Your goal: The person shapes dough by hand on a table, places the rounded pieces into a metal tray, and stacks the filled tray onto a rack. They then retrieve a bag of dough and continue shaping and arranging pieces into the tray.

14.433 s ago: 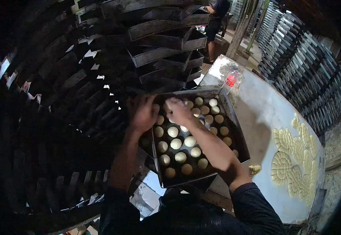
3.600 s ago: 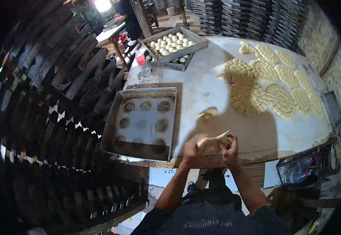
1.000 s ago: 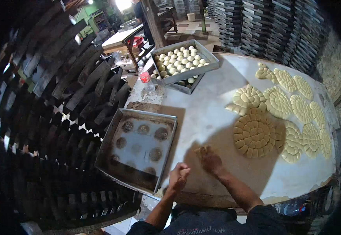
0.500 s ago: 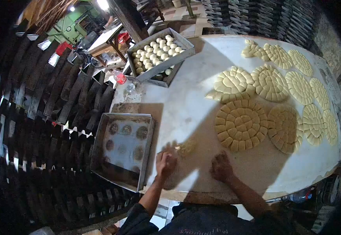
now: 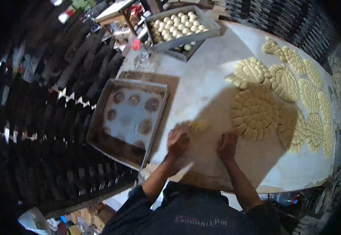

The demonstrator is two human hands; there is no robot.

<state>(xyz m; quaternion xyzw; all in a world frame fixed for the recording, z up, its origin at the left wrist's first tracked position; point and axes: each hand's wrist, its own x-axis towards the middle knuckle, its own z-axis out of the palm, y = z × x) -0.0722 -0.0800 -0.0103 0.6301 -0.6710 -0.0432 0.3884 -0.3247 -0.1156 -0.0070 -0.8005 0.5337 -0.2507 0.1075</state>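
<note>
My left hand (image 5: pixel 178 141) rests on the white tabletop (image 5: pixel 202 92) with its fingers curled inward and palm down. Just beyond its fingertips lies a small yellowish smear (image 5: pixel 198 125), possibly oil or fat. My right hand (image 5: pixel 227 145) is also palm down, its fingers bent against the surface; whatever lies beneath either palm is hidden. Right of it is a large flat dough round (image 5: pixel 255 112) cut into many small pieces. A shallow metal baking tray (image 5: pixel 160 117) with several dark round marks on its bottom stands left of my left hand.
Several more cut dough rounds (image 5: pixel 308 95) cover the right side. At the back left, a metal tray (image 5: pixel 214 30) full of dough balls (image 5: pixel 177 26) sits on another tray. A red-capped bottle (image 5: pixel 137 45) stands near it. Dark stacked racks (image 5: pixel 41 117) flank the table.
The camera view has tilted and shifted, so the table contents appear higher and further right. Both hands stay low on the tabletop; the right hand's fingers look a little less tightly curled.
</note>
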